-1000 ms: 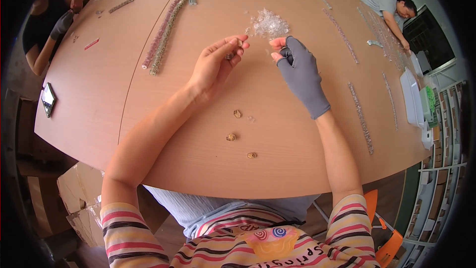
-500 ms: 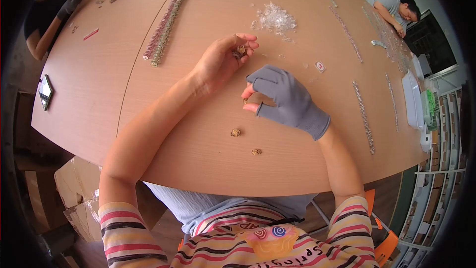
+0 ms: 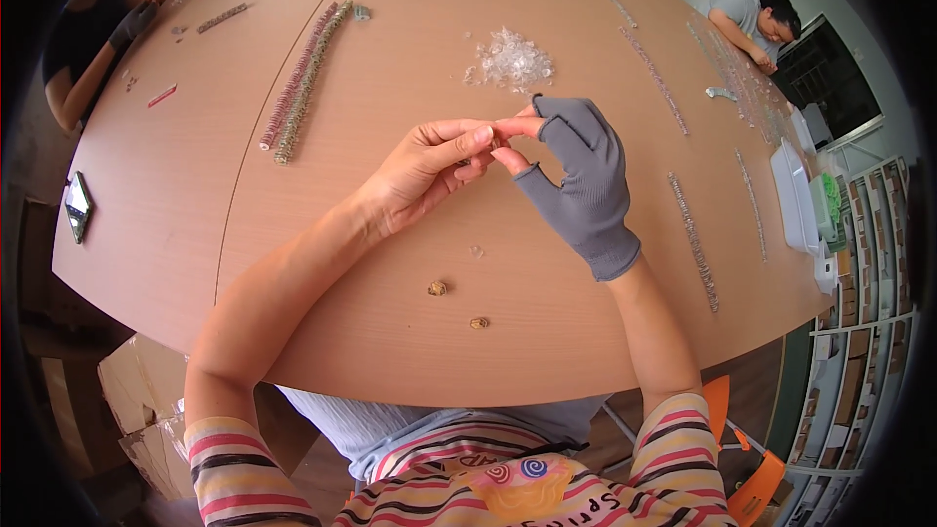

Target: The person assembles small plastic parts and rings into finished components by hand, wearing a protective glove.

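Observation:
My bare left hand (image 3: 429,171) and my right hand (image 3: 586,181), in a grey fingerless glove, meet over the middle of the table. Their fingertips pinch a small gold-brown piece (image 3: 496,144) between them, mostly covered by the fingers. The curled fingers of the left hand may hide more in the palm; I cannot tell. Nearer to me on the tabletop lie two similar gold-coloured pieces (image 3: 437,288), small and rounded, a little apart. A tiny clear bit (image 3: 476,251) rests just beyond them. Past my hands sits a heap of clear plastic bits (image 3: 515,60).
Two long strands of stacked small pieces, one pink (image 3: 298,78) and one greenish gold (image 3: 314,83), lie at the left. Thinner strands (image 3: 693,239) are on the right, by a white tray (image 3: 795,195). A phone (image 3: 78,207) lies far left. Two people sit at the far sides.
My right hand has moved up to meet the left, and both now pinch together. The left fingers have closed over the palm. A clear bit now shows on the table. The view has shifted slightly.

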`<state>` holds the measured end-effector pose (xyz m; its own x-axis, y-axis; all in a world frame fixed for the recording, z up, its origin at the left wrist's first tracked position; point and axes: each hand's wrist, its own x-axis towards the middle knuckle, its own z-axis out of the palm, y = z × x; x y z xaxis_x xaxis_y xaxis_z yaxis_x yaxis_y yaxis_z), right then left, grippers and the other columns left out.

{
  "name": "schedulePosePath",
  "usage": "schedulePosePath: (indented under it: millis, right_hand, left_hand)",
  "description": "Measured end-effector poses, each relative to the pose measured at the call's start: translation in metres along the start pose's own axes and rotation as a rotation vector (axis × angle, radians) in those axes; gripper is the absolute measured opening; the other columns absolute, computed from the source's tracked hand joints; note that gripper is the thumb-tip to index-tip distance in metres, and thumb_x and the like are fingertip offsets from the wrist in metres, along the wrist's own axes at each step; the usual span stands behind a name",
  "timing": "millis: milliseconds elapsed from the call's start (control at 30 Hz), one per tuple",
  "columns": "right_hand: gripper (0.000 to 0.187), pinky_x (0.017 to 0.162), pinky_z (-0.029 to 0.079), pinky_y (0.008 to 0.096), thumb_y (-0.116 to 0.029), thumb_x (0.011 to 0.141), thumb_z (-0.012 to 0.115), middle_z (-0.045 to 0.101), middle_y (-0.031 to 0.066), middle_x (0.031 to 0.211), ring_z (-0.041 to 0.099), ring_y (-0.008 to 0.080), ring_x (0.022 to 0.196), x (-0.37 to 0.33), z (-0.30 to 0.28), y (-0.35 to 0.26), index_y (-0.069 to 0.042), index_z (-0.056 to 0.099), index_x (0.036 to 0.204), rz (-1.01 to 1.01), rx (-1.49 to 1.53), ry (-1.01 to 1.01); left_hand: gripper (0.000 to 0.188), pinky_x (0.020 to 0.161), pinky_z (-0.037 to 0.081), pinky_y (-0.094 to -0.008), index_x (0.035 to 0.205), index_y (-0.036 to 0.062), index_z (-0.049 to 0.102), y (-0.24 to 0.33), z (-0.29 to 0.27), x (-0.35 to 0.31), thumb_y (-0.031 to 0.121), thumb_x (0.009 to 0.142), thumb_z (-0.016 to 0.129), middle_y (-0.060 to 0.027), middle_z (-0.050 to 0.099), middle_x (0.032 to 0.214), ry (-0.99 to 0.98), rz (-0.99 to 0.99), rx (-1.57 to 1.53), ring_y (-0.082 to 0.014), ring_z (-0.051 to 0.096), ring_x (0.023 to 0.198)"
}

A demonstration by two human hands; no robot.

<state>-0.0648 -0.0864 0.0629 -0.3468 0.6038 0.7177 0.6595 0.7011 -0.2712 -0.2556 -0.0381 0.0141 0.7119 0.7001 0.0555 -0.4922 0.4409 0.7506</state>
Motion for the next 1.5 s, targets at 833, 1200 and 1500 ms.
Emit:
schedulePosePath:
  millis: [833, 1200, 1500]
  right_hand:
    - [0.016, 0.072, 0.049, 0.0385, -0.017, 0.092, 0.066, 0.059, 0.0077, 0.094, 0.059, 0.0269, 0.085, -0.01, 0.015, -0.004, -0.004, 0.057, 0.091, 0.153, -0.102, -0.004]
    - [0.03, 0.065, 0.046, 0.0321, -0.027, 0.103, 0.053, 0.059, 0.0082, 0.077, 0.056, 0.015, 0.071, -0.005, 0.003, -0.01, 0.001, 0.059, 0.095, 0.711, 0.431, -0.187]
    - [0.032, 0.061, 0.039, 0.023, -0.035, 0.1, 0.055, 0.052, -0.0018, 0.073, 0.048, 0.0073, 0.068, 0.0, -0.013, -0.003, -0.006, 0.059, 0.086, 1.016, 0.757, -0.353]
  left_hand:
    - [0.019, 0.083, 0.051, -0.0231, 0.111, -0.0006, 0.072, -0.01, 0.016, -0.002, 0.01, 0.096, 0.065, -0.0035, 0.07, 0.099, 0.211, 0.208, 0.153, -0.0081, 0.059, 0.084]
    - [0.019, 0.079, 0.048, -0.0228, 0.108, 0.0013, 0.071, -0.019, 0.014, -0.001, 0.011, 0.092, 0.072, -0.002, 0.07, 0.096, 0.202, 0.288, 0.244, -0.0075, 0.058, 0.084]
    - [0.02, 0.075, 0.046, -0.0218, 0.11, 0.0009, 0.07, -0.011, 0.019, -0.002, 0.012, 0.093, 0.071, 0.0002, 0.069, 0.094, 0.227, 0.311, 0.515, -0.0055, 0.055, 0.081]
